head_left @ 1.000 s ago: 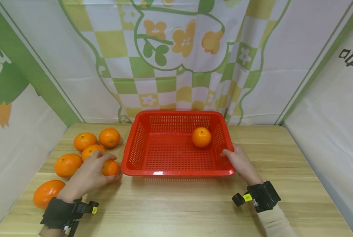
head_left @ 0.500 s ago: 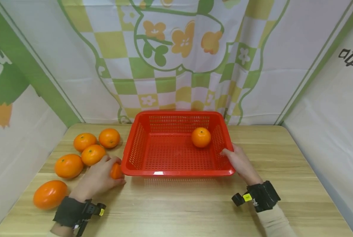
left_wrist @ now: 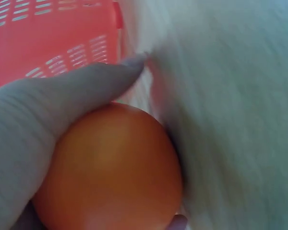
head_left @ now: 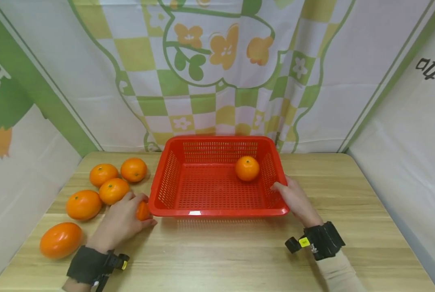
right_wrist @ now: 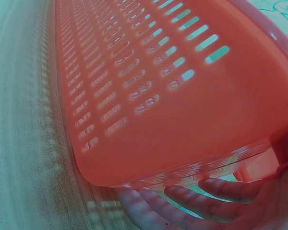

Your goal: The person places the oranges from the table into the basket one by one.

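My left hand (head_left: 119,224) is curled round an orange (head_left: 143,211) beside the left front corner of the red plastic basket (head_left: 225,212). In the left wrist view this orange (left_wrist: 115,167) fills the space under my thumb, low over the wood, and a fingertip shows at its far side. My right hand (head_left: 298,199) grips the basket's right end, thumb over the rim. From the right wrist, the fingers (right_wrist: 187,208) lie along the outside of its slotted wall. Another orange (head_left: 247,168) sits inside the basket, toward the right.
Several loose oranges (head_left: 84,205) lie on the left of the wooden table (head_left: 217,255), the closest one (head_left: 61,240) near my left wrist. A patterned curtain (head_left: 203,105) hangs right behind the basket, and white cloth walls (head_left: 403,154) flank the table.
My left hand has moved a little right with the orange, up to the basket's corner, and its fingers have closed further round the fruit. The right hand and basket stay put.
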`<state>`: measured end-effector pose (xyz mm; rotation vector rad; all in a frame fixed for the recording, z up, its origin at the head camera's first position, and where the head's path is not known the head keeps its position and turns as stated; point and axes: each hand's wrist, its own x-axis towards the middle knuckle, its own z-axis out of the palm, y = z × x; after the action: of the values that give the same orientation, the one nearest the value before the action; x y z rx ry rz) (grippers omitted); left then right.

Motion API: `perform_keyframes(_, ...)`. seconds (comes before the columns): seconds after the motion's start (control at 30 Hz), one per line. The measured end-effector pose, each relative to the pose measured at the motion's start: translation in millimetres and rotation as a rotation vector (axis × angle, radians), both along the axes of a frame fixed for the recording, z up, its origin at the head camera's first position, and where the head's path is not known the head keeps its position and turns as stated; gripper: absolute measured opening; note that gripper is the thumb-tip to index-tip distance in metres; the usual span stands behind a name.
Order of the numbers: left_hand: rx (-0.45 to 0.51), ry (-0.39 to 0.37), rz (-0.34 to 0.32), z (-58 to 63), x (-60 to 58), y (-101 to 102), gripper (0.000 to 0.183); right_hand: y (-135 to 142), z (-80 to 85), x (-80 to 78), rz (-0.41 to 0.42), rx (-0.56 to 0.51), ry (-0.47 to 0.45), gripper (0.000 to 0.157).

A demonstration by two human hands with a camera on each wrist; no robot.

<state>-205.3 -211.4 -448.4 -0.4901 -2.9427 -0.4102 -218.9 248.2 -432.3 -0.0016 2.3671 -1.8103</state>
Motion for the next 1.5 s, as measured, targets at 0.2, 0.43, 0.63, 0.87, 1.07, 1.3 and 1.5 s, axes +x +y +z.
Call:
perform_keyframes(0.2,-0.005,0.016,0.001,-1.1,1.7,0.0,0.06,-1.4,-0.5,-1.1,-0.006,-0.007,-0.009,0.04)
perform_keyframes(0.43,0.005,0.036,-0.01,-2.1,1.5,-0.3,0.056,-2.4,-0.3,-2.3,-0.017,-0.001,-0.012,0.041)
perform_keyframes(0.63,0.011,0.04,-0.016,-1.0,1.7,1.2,0.052,-1.2,-0.5,-2.6,-0.014,-0.004,-0.006,0.041)
perform_keyframes(0.87,-0.002,0.073,-0.026,-3.7,0.8,2.0,0.049,0.1,-0.1,-1.1,0.003,-0.022,0.008,0.04)
perform_keyframes(1.07,-0.025,0.075,-0.031,-6.1,-0.3,1.5,0.053,0.1,0.8,0.0,0.0,-0.024,0.009,0.041)
perform_keyframes(1.3,-0.024,0.074,-0.021,-5.1,0.2,2.5,0.052,-1.3,2.4,-0.3,-0.014,-0.02,0.001,0.04)
perform_keyframes(1.5,-0.012,0.068,-0.023,-2.9,0.9,2.5,0.052,-1.7,3.2,-0.8,-0.026,-0.012,-0.015,0.04)
